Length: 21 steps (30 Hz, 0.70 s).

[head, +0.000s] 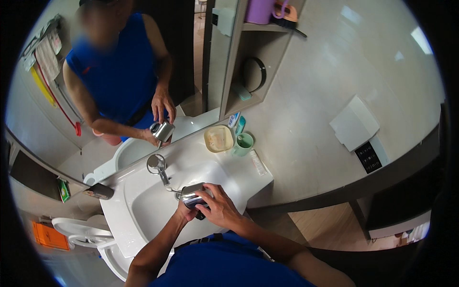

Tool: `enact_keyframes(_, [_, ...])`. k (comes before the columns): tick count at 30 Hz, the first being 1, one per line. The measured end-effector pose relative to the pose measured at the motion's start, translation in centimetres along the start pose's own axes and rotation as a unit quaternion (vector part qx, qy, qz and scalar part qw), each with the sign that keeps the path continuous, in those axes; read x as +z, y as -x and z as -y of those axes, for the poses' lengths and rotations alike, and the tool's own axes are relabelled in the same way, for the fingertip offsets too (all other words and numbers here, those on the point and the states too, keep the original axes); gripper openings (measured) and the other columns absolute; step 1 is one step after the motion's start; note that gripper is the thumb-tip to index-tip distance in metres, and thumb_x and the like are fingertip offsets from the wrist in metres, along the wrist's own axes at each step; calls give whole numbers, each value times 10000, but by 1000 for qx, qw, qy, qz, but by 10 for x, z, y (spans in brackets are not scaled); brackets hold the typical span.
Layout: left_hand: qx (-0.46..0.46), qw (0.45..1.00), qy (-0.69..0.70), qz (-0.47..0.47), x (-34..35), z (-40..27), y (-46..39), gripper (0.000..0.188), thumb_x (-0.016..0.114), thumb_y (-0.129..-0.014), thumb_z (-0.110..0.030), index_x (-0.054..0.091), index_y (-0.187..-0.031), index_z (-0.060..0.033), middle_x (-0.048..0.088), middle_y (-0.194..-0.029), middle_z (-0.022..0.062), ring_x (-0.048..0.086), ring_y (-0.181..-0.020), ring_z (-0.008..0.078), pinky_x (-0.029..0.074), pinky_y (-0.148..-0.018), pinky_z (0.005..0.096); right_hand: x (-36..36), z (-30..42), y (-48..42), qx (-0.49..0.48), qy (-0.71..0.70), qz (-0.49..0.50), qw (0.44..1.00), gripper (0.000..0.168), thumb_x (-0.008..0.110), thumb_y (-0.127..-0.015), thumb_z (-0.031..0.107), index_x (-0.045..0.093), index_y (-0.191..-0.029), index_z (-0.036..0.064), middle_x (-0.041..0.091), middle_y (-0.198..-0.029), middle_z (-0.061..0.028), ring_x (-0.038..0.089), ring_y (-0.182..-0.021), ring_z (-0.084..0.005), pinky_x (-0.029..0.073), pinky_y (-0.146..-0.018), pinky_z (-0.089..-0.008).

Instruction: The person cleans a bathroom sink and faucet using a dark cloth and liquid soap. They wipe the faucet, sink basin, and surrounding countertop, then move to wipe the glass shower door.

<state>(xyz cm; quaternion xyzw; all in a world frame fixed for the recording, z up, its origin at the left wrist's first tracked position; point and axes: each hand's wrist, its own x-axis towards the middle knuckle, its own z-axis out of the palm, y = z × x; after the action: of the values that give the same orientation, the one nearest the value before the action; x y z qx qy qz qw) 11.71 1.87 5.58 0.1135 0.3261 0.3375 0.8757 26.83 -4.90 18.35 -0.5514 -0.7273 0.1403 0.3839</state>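
Note:
Over the white washbasin (154,211) I hold a shiny metal container (193,194), lying tilted on its side. My left hand (187,212) grips it from below and the near side. The fingers of my right hand (215,204) rest on its right end. Something black shows under the container, between my hands; what it is I cannot tell. A thin, light-coloured object sticks out at its left, near the drain. Just beyond stands the chrome faucet (157,165). Whether water runs is not plain.
On the basin's back right ledge are a cream soap dish (218,139), a green mug (244,141), a teal object (240,125) and tubes (258,163). A dark cylindrical container (99,191) stands at the left. The mirror (186,64) rises behind; a toilet (107,247) is at lower left.

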Motion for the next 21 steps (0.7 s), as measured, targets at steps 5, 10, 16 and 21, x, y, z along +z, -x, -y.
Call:
enact_keyframes(5, [282,742,-597,-118,22,-27,-12,137,676,-797,-115,641,-840,10,679,-762,141,649,-666,231,513,-643,330,-23,-19,23,90,-12,-1,996,348,714,-814,162,579,-1129,106,523,-967,-147,617,-787,-319,530,-686,-412])
enact_keyframes(10, [360,567,-735,-88,120,-48,-4,174,712,-743,-163,672,-879,-62,645,-818,149,650,-731,351,519,-665,424,-18,-41,38,139,-69,-31,987,218,673,-823,86,558,-1005,55,557,-839,-126,604,-678,-291,515,-627,-390])
enact_keyframes(16, [411,513,-754,-15,196,-62,-25,356,791,-760,-317,641,-907,-30,654,-815,178,652,-748,355,512,-680,428,-52,-40,11,140,-140,-142,970,209,705,-855,120,533,-819,6,556,-710,-116,583,-576,-232,458,-529,-340])
enact_keyframes(21, [455,533,-709,81,258,-82,-25,469,752,-832,-297,617,-1186,-19,634,-957,190,639,-755,289,523,-669,371,-88,-64,-21,116,-118,-230,959,237,670,-894,149,509,-817,-7,552,-718,-133,567,-594,-247,448,-539,-344])
